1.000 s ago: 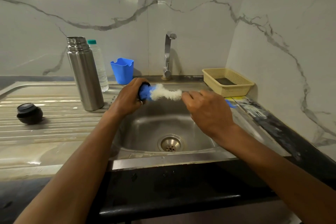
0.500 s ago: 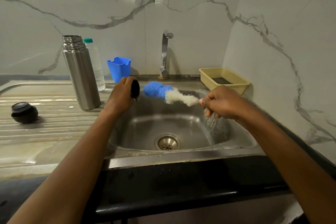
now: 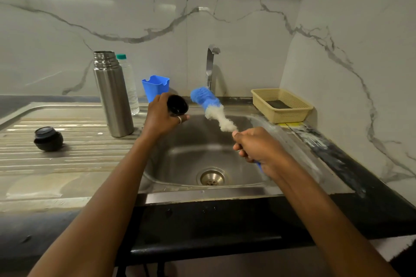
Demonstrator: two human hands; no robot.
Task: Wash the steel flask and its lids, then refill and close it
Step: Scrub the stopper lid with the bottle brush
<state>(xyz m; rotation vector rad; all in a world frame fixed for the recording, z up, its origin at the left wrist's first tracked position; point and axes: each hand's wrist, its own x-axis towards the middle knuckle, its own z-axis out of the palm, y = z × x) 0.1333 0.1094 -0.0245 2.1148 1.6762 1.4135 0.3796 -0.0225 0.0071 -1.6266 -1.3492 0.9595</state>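
Observation:
The open steel flask (image 3: 113, 94) stands upright on the draining board, left of the sink (image 3: 207, 157). My left hand (image 3: 163, 117) grips a round black lid (image 3: 177, 104) above the sink's back left corner, its hollow side facing right. My right hand (image 3: 258, 150) holds the handle of a bottle brush (image 3: 210, 108) with a blue and white bristle head, which points up and left, clear of the lid. A second black lid (image 3: 48, 138) lies on the draining board at far left.
A clear plastic bottle (image 3: 129, 87) with a green cap stands behind the flask. A blue cup (image 3: 155, 87) and the tap (image 3: 210, 65) are at the back of the sink. A beige basket (image 3: 281, 104) sits at the back right. Marble walls close in behind and to the right.
The brush has come out of the lid and swung away to the right and upward. My right hand has drawn back toward me. My left hand still holds the lid.

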